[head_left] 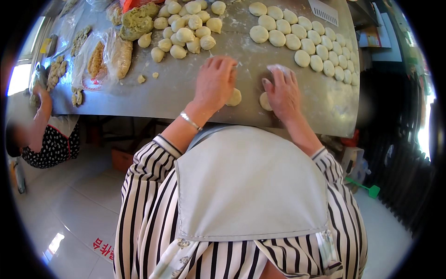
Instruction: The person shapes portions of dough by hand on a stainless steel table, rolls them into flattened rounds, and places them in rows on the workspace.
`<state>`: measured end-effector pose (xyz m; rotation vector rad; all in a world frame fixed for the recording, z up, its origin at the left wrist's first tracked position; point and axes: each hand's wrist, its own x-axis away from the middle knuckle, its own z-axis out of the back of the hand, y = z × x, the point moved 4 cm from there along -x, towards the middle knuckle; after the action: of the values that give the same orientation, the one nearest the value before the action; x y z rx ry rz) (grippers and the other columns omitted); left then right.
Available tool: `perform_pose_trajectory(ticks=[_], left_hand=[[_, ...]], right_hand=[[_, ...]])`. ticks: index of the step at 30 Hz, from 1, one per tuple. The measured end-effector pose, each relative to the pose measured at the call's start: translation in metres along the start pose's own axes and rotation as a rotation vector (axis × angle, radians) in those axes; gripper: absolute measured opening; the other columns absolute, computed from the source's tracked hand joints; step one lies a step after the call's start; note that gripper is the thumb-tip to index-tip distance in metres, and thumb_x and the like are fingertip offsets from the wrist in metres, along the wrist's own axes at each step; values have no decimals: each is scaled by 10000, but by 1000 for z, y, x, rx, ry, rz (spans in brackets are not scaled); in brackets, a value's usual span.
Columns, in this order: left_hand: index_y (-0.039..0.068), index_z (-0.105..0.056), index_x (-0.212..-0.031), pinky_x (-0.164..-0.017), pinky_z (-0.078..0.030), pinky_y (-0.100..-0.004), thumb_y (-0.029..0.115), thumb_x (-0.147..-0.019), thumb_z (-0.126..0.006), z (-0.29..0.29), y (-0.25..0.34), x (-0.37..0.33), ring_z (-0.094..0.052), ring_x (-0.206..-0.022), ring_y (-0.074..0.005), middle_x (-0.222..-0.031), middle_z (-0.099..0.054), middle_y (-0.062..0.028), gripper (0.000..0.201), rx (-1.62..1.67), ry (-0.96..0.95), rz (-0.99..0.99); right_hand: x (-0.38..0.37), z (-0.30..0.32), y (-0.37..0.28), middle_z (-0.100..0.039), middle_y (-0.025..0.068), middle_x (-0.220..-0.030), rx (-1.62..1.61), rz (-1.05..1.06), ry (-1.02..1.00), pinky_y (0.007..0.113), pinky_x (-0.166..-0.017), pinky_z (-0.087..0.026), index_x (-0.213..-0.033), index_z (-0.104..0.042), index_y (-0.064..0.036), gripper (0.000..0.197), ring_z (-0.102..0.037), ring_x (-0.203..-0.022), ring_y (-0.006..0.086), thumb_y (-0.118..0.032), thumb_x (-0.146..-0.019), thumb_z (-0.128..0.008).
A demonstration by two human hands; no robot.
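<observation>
My left hand [216, 80] is over the metal table, fingers loosely bent and holding nothing that shows. A round dough piece [235, 97] lies beside its palm, partly hidden by it. My right hand [284, 92] has its fingers stretched out and floury, thumb apart. Another dough piece [265, 101] shows at its thumb side, partly covered; whether the hand touches it I cannot tell. Beyond my left hand sits a heap of dough balls [185, 35], rounded with pinched tops. Flattened dough rounds [302, 58] stand in rows on the far right.
Left of the heap are a greenish dough mass [138, 22] and plastic bags of crumbly filling [97, 60]. Two small dough scraps [141, 79] lie nearby. A white slotted scraper [324, 12] is at the back right. At the far left a co-worker's arm [42, 111] reaches to the metal table [158, 103].
</observation>
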<state>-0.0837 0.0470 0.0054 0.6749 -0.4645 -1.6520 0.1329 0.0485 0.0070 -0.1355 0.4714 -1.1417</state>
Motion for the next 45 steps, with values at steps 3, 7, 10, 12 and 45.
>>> perform_pose_trajectory(ticks=[3,7,10,12,45], left_hand=[[123,-650,-1269,-1213,-355,-537,179,-965,-691,-22,19,-5,-444,-1471,-357,-1444,-583,-124,311,-226,83,-235],[136,-604,-1390,-1280,-175,-611,193,-980,-645,-53,5,0,-287,-1579,-355,-1604,-460,-113,416,-256,19,-304],[141,-587,-1427,-1281,-159,-613,178,-981,-620,-53,7,1,-283,-1584,-348,-1629,-441,-106,449,-287,-4,-319],[137,-588,-1428,-1283,-151,-611,169,-978,-615,-54,7,1,-283,-1584,-348,-1639,-430,-102,452,-288,-20,-314],[113,-517,-1420,-871,-576,-441,186,-802,-883,-1,4,39,-657,-1031,-382,-1315,-568,-145,722,101,-241,110]], right_hand=[[-13,-22,0,-570,128,-1441,121,32,16,544,-1187,-367,-1364,-589,-104,494,-494,-1404,348,-261,-922,-741],[-7,-31,2,-509,110,-1532,192,29,-43,625,-1230,-287,-1422,-567,-119,532,-405,-1505,329,-304,-945,-712],[-5,-34,2,-510,94,-1540,208,21,-82,648,-1221,-283,-1450,-560,-119,538,-407,-1507,323,-313,-964,-682],[-4,-34,1,-512,90,-1542,208,50,-98,654,-1220,-278,-1459,-560,-114,534,-406,-1509,317,-306,-973,-668],[48,39,20,-511,137,-1486,-133,-221,-271,450,-1079,-506,-1479,-501,-171,744,-522,-1364,361,-194,-819,-844]])
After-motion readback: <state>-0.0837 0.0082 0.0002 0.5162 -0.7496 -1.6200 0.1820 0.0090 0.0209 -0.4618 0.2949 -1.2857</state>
